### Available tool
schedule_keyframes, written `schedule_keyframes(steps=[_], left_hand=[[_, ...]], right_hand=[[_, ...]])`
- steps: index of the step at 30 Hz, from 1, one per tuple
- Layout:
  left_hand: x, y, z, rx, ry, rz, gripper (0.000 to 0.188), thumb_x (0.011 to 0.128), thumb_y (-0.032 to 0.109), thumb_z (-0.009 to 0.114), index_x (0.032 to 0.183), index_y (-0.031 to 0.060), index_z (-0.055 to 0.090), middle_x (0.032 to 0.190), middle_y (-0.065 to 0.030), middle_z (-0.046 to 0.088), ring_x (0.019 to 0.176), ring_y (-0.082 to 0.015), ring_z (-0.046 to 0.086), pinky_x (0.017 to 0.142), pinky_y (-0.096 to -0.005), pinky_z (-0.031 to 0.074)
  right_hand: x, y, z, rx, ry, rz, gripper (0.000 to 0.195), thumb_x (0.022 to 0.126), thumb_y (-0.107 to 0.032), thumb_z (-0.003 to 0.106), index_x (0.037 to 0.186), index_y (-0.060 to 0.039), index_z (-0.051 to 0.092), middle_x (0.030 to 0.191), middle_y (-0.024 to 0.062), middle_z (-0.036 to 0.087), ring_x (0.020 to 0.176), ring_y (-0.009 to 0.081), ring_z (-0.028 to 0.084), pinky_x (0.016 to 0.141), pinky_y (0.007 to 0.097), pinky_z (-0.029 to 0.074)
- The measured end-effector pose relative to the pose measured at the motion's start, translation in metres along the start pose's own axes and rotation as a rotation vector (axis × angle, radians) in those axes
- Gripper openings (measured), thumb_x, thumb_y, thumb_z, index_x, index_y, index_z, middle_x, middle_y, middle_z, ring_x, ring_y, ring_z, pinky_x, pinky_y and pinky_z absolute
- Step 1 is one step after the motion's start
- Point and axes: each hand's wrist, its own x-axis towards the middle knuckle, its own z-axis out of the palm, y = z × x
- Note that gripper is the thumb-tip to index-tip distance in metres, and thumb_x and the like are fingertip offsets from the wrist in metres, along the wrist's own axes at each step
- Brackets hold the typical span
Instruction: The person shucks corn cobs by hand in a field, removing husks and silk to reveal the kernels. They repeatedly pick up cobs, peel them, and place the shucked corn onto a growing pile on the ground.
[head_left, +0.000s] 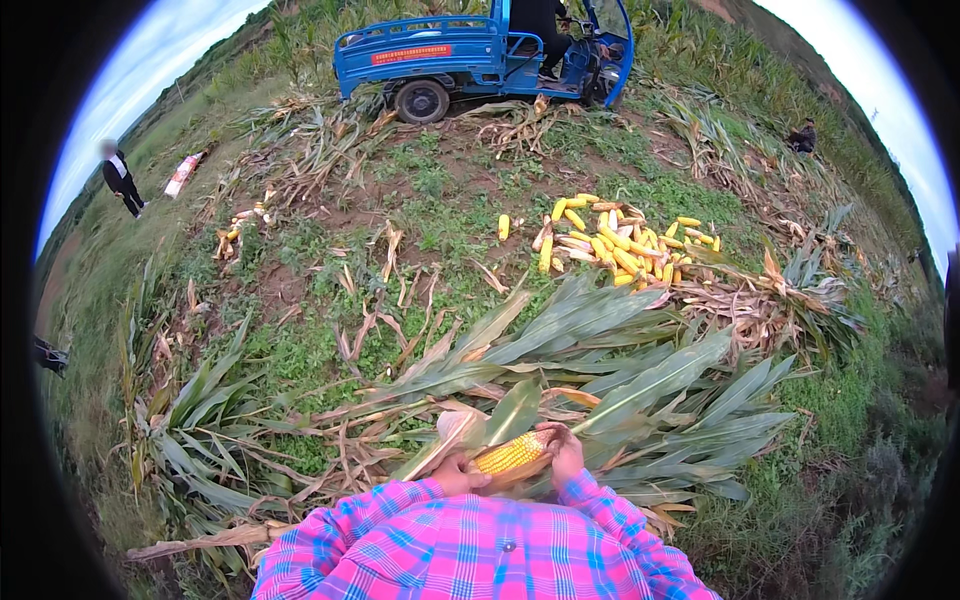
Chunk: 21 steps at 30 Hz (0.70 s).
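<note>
A yellow ear of corn (511, 454) lies between my two hands, close in front of my plaid shirt. Its kernels are bared on the upper side, while pale husk (461, 431) stands peeled back at its left end. My left hand (456, 474) grips the base of the ear and the husk there. At the brown, dried tip, my right hand (564, 457) is closed around the ear's end and some husk. Below and beyond the ear spread cut corn stalks with long green leaves (645, 375).
A heap of husked corn ears (622, 244) lies ahead to the right, beside dry husks (739, 304). A smaller corn pile (244, 225) is at left. Across the back stands a blue cargo tricycle (420, 56) with a person seated. Another person (121, 180) stands far left near a sack (182, 175).
</note>
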Motion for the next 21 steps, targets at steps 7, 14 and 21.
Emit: schedule_keyframes(steps=[7, 14, 21], left_hand=[[-0.007, 0.020, 0.011, -0.161, -0.093, 0.122, 0.041, 0.067, 0.025, 0.079, 0.087, 0.0023, 0.052, 0.074, -0.0013, 0.054, 0.067, -0.0107, 0.052, 0.058, -0.0274, 0.044], [-0.018, 0.002, 0.017, -0.437, -0.189, 0.121, 0.035, 0.076, 0.012, 0.070, 0.105, 0.0024, 0.053, 0.089, -0.0044, 0.058, 0.075, -0.0115, 0.055, 0.065, -0.0279, 0.047], [-0.042, -0.010, -0.021, -0.144, -0.341, 0.176, 0.045, 0.076, 0.007, 0.070, 0.116, 0.0016, 0.050, 0.103, -0.0026, 0.059, 0.096, -0.0079, 0.052, 0.086, -0.0253, 0.042]], right_hand=[[0.015, -0.039, 0.056, -0.074, 0.096, -0.100, 0.031, 0.089, -0.029, 0.055, 0.075, -0.0016, 0.053, 0.061, 0.0091, 0.059, 0.055, 0.0166, 0.056, 0.057, 0.0289, 0.045], [0.087, -0.043, -0.001, 0.001, 0.302, 0.125, 0.033, 0.093, -0.031, 0.046, 0.074, -0.0037, 0.043, 0.056, 0.0107, 0.050, 0.048, 0.0249, 0.056, 0.045, 0.0382, 0.049], [0.092, -0.042, -0.011, 0.054, 0.196, 0.180, 0.040, 0.095, -0.036, 0.039, 0.073, -0.0030, 0.044, 0.062, 0.0139, 0.055, 0.056, 0.0269, 0.057, 0.052, 0.0412, 0.051]])
